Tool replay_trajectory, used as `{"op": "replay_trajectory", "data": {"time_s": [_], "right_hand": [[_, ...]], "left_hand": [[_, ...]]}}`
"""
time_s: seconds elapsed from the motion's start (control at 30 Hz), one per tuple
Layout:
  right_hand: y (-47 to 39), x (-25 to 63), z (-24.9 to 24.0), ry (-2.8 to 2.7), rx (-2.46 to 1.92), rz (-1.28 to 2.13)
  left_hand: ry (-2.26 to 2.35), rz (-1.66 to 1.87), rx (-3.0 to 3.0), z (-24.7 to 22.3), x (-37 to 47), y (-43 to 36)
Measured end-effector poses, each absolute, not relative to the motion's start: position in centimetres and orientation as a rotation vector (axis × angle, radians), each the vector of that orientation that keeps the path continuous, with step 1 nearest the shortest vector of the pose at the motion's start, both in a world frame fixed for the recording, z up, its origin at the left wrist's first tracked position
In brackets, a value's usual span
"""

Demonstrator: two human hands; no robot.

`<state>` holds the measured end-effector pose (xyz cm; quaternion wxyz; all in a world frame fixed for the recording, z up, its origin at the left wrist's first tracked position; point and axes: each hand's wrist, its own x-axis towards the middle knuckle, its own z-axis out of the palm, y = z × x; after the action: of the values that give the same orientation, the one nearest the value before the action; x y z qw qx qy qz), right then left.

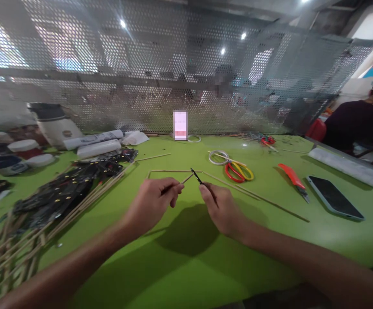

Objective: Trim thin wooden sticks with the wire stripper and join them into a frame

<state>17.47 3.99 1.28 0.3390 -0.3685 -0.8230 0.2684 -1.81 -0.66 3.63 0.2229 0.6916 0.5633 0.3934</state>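
Observation:
My left hand (154,199) is closed around a thin wooden stick (187,177), whose tip points up and right. A slim black tool (196,175) with a notched-looking shaft is gripped in my right hand (222,207). Its tip meets or comes very close to the stick's end; I cannot tell if they touch. What kind of tool it is does not show, as my fingers cover its rear part. Just beyond my hands another thin stick (170,171) lies crosswise on the green table (160,279). Longer sticks (279,206) slant away to the right.
Scissors (234,177) with red and yellow handles lie near a wire coil (218,157). Right of them are an orange utility knife (289,174) and a phone (334,197). Bundled sticks (77,210) and black packets (67,193) cover the left. A lit phone (180,124) leans on the perforated screen (135,98).

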Motion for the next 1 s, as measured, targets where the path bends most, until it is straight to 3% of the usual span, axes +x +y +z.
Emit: {"op": "replay_trajectory", "data": {"time_s": [0.17, 0.3, 0.57, 0.7, 0.8, 1.0], "right_hand": [[4.2, 17.5, 1.0, -2.104, -0.861, 0.731], [4.0, 17.4, 1.4, -2.079, -0.848, 0.743], [3.0, 16.4, 1.4, -1.971, -1.055, 0.977], [2.8, 15.2, 1.8, -1.731, -1.134, 1.383], [2.6, 14.9, 2.4, -1.584, -1.145, 1.576], [2.7, 16.1, 2.0, -1.865, -1.004, 1.146]], "left_hand": [[1.129, 0.938, 1.368, 4.4, -2.7, -0.3], [1.060, 0.933, 1.334, 4.2, -2.9, -0.2], [1.733, 1.237, 2.281, 2.6, -1.9, -1.0], [1.929, 1.035, 2.861, 1.7, -2.3, -1.3], [1.926, 1.015, 2.898, 1.9, -2.2, -1.2], [1.649, 1.190, 2.123, 4.0, -1.7, -0.9]]}}
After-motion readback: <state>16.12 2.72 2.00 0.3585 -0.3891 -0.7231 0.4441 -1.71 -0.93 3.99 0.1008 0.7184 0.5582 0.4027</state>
